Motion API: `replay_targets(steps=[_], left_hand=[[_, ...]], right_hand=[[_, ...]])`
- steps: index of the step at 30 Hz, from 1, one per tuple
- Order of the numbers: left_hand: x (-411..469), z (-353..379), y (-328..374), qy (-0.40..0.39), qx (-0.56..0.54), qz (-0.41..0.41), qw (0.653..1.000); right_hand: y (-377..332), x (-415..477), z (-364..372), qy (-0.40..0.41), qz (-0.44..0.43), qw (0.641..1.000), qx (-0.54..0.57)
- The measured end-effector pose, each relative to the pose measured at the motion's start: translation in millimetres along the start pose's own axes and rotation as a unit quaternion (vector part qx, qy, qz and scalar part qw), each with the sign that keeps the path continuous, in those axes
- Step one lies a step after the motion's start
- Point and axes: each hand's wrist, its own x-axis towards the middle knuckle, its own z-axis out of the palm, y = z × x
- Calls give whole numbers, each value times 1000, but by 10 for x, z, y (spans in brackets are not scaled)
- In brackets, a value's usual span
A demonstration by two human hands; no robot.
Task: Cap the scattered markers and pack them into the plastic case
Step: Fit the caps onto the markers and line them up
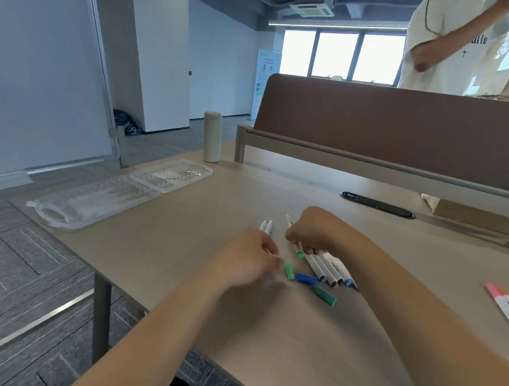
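Note:
My right hand [312, 232] is curled round a white marker [289, 222] whose green tip points down toward me. My left hand [251, 259] has its fingers curled over two white markers [267, 226] lying side by side, its fingertips close to a light green cap [288, 270] on the table. A blue cap [307, 279] and a teal cap [325, 295] lie loose nearby. Several white uncapped markers [324, 267] lie in a bunch under my right hand. The clear plastic case [103, 196] lies open at the table's far left.
A beige cylindrical bottle [212, 136] stands beyond the case. A brown desk divider [394, 131] runs along the back, with a black cable slot [377, 208] in front. A pink marker [500, 302] lies at the right edge. A person stands behind the divider at top right.

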Motion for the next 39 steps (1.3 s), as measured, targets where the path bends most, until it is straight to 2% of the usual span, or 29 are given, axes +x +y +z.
replay_targets(steps=[3,8,20,23,26,29,31,34,39], left_hand=[[16,121,74,-37,75,5,996],[57,191,146,-52,126,28,990],[20,179,125,3,186,58,981],[15,115,125,31,119,30,992],[34,33,98,66,-49,-33,996],[79,-33,59,93,-253,-93,959],[105,-82,50,106,-328,-111,932],[125,-136,51,102,-366,-107,919],[142,-124,40,86,-366,-101,921]], right_hand=[[147,-72,-76,-1,0,999,34],[335,-131,-134,-1,-12,998,68],[354,-133,-76,-42,-54,996,64],[336,-168,-92,-64,-65,995,50],[317,-210,-95,-82,-84,993,34],[306,-240,-100,-105,-99,989,19],[307,-279,-117,-130,-111,985,3],[292,-339,-132,-156,-132,979,-24],[259,-337,-103,-160,-150,975,-34]])
